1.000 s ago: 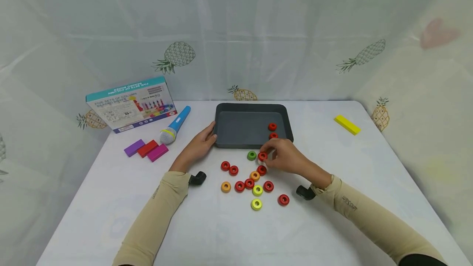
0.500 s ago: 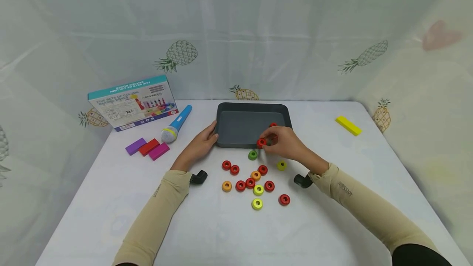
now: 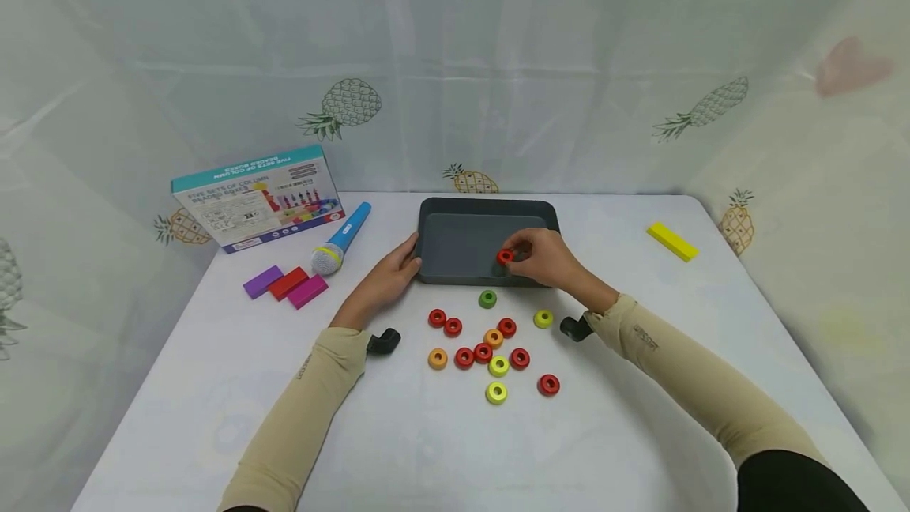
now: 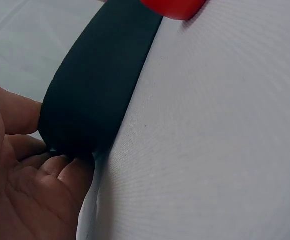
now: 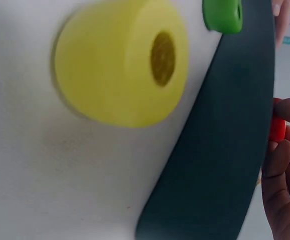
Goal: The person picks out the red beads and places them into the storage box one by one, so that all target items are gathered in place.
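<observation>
My right hand (image 3: 547, 257) pinches a red bead (image 3: 505, 257) with a hole in it, over the right part of the dark grey tray (image 3: 455, 279). In the right wrist view that red bead (image 5: 278, 126) shows between thumb and fingers, beyond the tray wall (image 5: 210, 135). My left hand (image 3: 387, 272) grips the tray at its left edge. The left wrist view has its thumb and curled fingers (image 4: 67, 172) around the tray corner (image 4: 84, 105). The beads lying in the tray are hidden behind my right hand.
Several red, orange and yellow beads (image 3: 499, 367) lie before the tray, with a green bead (image 3: 487, 299) near its edge. To the left are a toy microphone (image 3: 341, 239), coloured blocks (image 3: 287, 284) and a printed box (image 3: 259, 200). A yellow block (image 3: 672, 242) lies far right.
My right hand has carried the red bead from the table, over the tray's front edge, to above the tray. A yellow bead has come into sight. My left hand stays on the tray.
</observation>
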